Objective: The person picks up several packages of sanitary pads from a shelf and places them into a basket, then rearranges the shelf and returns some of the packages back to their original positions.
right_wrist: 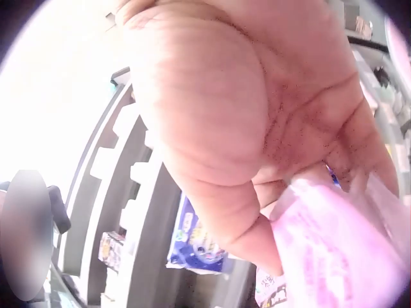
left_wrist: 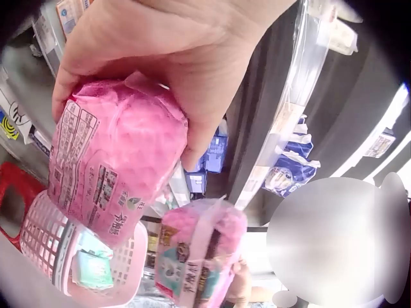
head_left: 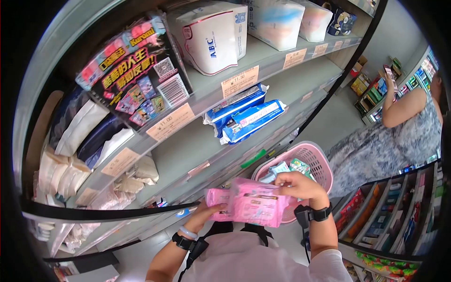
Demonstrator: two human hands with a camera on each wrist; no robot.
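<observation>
In the head view my left hand (head_left: pixel 206 215) grips a pink soft pack of sanitary pads (head_left: pixel 217 197) in front of my body. My right hand (head_left: pixel 303 186) pinches the upper corner of a second pink pack (head_left: pixel 257 207), which overlaps the first one in this view. The left wrist view shows thumb and fingers wrapped round the first pack's end, its printed label facing the camera. Lower in that view hangs the second pack (left_wrist: pixel 200 250) with a clear band. Just beyond my right hand is a pink basket (head_left: pixel 322 164) with several small packets (head_left: pixel 299 165) inside.
Shelves rise in front and to the left, with two blue packs (head_left: pixel 256 120), white ABC packs (head_left: pixel 211 40) and a black Kuromi box (head_left: pixel 136 75). A person in a grey patterned dress (head_left: pixel 385 145) stands at the right, near a low rack of goods (head_left: pixel 394 207).
</observation>
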